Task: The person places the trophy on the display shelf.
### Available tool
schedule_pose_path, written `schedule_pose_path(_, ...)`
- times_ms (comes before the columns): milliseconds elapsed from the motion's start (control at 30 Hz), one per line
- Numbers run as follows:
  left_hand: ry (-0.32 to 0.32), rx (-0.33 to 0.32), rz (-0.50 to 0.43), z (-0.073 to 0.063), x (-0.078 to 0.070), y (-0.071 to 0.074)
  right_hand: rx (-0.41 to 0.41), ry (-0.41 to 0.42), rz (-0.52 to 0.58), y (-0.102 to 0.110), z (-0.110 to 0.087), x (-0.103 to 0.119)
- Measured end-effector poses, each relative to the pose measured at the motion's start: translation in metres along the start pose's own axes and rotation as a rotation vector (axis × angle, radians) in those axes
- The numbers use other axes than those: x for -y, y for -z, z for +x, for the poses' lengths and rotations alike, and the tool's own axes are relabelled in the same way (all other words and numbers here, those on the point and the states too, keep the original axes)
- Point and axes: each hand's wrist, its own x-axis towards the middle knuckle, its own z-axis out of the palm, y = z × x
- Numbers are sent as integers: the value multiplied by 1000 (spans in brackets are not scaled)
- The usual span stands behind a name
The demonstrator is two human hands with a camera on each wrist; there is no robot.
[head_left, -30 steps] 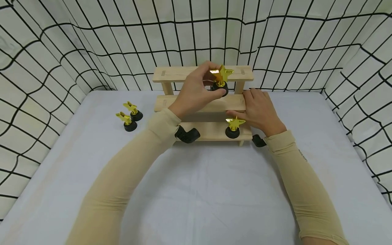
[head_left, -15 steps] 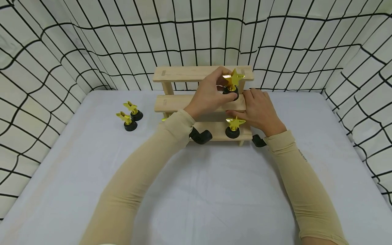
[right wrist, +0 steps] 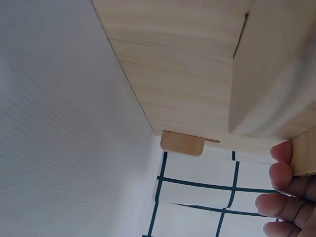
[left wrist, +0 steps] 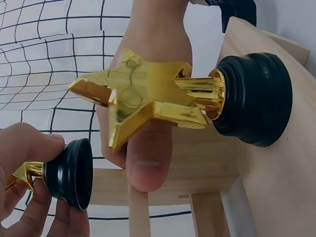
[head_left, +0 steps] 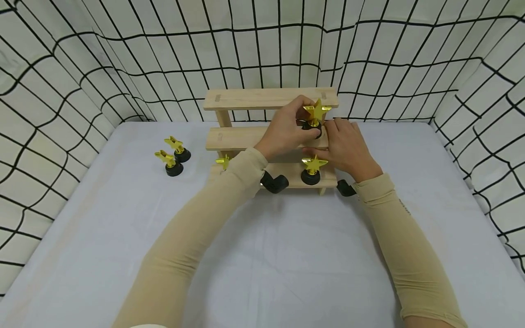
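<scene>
My left hand (head_left: 284, 133) pinches a gold star trophy (head_left: 317, 111) by its round black base. The trophy is upright, close over the right end of the stand's middle shelf (head_left: 242, 138); in the left wrist view its hollow base (left wrist: 79, 173) shows. My right hand (head_left: 347, 148) grips the right end of that shelf, thumb in front, with several fingertips (right wrist: 281, 175) at the board's edge in the right wrist view. Directly below, another star trophy (head_left: 313, 167) stands on the lowest shelf (head_left: 295, 176). A further trophy (head_left: 223, 161) at that shelf's left is partly hidden by my left sleeve.
Two more star trophies (head_left: 174, 169) (head_left: 182, 154) stand on the white-covered table (head_left: 262, 264), left of the wooden stand. The stand's top shelf (head_left: 250, 98) rises at the back. Black-grid white netting (head_left: 262, 45) encloses the back and sides. Black wrist pieces (head_left: 275, 183) hang below both wrists.
My left hand has carried the trophy rightward and down, from in front of the top shelf to the middle shelf's right end. The lower-left trophy has come into view. My right hand keeps its grip.
</scene>
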Motion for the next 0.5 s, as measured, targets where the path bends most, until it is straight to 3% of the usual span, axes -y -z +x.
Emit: schedule_pose_path(500, 48, 8, 80, 7, 8, -10, 51, -29, 3, 2, -2, -1)
